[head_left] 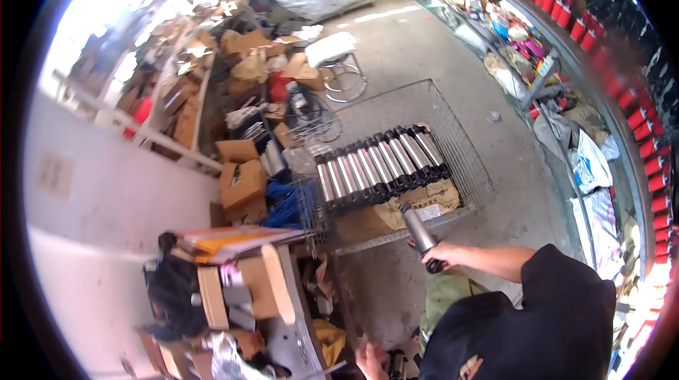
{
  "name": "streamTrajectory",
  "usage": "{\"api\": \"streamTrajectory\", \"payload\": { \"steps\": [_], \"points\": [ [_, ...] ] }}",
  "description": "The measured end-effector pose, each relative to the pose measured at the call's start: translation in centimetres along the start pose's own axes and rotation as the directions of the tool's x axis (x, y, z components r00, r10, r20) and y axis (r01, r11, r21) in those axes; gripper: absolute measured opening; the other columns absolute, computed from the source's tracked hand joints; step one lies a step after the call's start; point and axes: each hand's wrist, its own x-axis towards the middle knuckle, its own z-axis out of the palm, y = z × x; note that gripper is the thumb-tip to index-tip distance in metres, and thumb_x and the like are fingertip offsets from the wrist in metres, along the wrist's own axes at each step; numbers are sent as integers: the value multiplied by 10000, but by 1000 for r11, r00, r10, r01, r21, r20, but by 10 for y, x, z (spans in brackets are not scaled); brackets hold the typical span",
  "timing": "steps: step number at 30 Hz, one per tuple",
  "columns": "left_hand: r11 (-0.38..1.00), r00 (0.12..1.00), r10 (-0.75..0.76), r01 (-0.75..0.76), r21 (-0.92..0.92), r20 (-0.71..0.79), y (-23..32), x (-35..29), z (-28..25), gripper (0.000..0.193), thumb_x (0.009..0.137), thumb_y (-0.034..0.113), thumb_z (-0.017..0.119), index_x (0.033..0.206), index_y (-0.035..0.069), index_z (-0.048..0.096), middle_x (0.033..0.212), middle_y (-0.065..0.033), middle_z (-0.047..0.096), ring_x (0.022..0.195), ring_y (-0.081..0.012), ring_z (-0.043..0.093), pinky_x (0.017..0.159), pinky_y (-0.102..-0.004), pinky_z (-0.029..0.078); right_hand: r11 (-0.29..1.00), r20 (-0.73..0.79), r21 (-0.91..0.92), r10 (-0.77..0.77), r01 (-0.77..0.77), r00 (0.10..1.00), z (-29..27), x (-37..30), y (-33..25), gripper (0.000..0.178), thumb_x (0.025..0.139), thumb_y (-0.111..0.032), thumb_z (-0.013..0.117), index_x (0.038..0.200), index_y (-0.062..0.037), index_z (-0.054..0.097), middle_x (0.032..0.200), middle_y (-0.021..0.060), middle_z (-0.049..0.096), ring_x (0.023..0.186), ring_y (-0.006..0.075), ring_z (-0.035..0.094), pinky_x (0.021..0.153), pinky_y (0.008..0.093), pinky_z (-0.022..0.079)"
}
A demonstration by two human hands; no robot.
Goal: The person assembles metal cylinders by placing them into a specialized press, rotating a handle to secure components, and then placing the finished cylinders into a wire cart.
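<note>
Cylinder (418, 228) partly hides the right hand (441, 255) grasping it (left hand (371, 361) blurred: cannot tell its grip).

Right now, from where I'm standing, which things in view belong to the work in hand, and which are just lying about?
Seemingly in use:
- silver cylinder with dark ends, in your right hand
- wire basket
- row of similar cylinders inside it

Apparently just lying about:
- open cardboard box
- white-topped stool
- blue bundle

Blk top (523, 330), short slv (569, 281), olive-grn trousers (444, 298)
</note>
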Motion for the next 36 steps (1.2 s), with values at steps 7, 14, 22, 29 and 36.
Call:
{"api": "streamTrajectory", "payload": {
  "steps": [7, 14, 22, 29, 36],
  "points": [
    [897, 896, -434, 421, 139, 90, -30, 34, 122, 447, 1047, 261, 538, 1392, -16, 475, 1109, -165, 686, 862, -233, 693, 721, -355, 563, 899, -373, -380, -363, 217, 854, -211, 212, -125, 524, 647, -232, 823, 1062, 39, 653, 882, 166, 709, 798, 294, 688, 706, 411, 556],
    [744, 776, -629, 580, 331, 54, -84, 85, 162, 439, 1024, 260, 585, 1392, 41, 488, 1040, -135, 686, 860, -219, 687, 709, -366, 588, 674, -519, -738, -536, -33, 666, -310, 399, -208, 824, 751, -293, 743, 1457, -55, 393, 1308, 273, 582, 1214, 428, 569, 1025, 512, 457],
    [752, 768, -639, 634, 180, -33, -137, 70, 76, 384, 1017, 217, 567, 1327, 2, 495, 1030, -170, 694, 832, -267, 705, 738, -388, 602, 717, -482, -587, -683, 377, 549, -364, 432, -140, 670, 845, -149, 668, 1452, -2, 427, 1373, 278, 554, 1263, 388, 562, 1034, 431, 463],
    [870, 881, -387, 447, 208, -271, -212, 40, 28, 273, 932, 265, 606, 898, 0, 661, 723, -98, 706, 662, -138, 658, 566, -302, 522, 540, -316, -781, -776, 315, 547, -130, 360, -90, 431, 911, -145, 665, 1316, -27, 578, 1187, 175, 677, 1100, 266, 661, 967, 371, 507],
    [823, 779, -369, 527, 211, -507, -371, 63, -93, 445, 877, 396, 610, 1098, 14, 670, 1011, -270, 701, 1012, -428, 668, 885, -492, 535, 453, 327, -673, -527, 585, 784, 168, 220, -4, 395, 964, -173, 667, 1299, -1, 547, 1059, 77, 676, 973, 145, 632, 880, 276, 490]
  ]
}}
